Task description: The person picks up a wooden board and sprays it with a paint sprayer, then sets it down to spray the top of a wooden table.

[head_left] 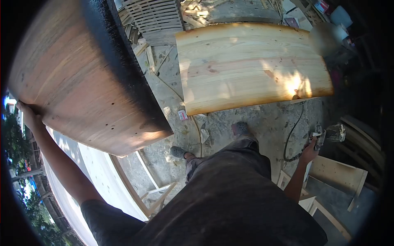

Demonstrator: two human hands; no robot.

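The left hand [29,116] is closed over the edge of a reddish-brown wood panel [78,78], which stands tilted at the person's left and has a black band along its far side; some of the fingers are hidden. The right hand [310,152], at the other side, is wrapped around the handle of a spray gun [319,137] with a clear cup [337,133], and a dark hose [290,137] curves near it. Ahead, apart from both hands, a pale wood panel [246,61] with browned edges sits above the dusty floor [266,119], a small red-and-white box [183,115] near its closest corner.
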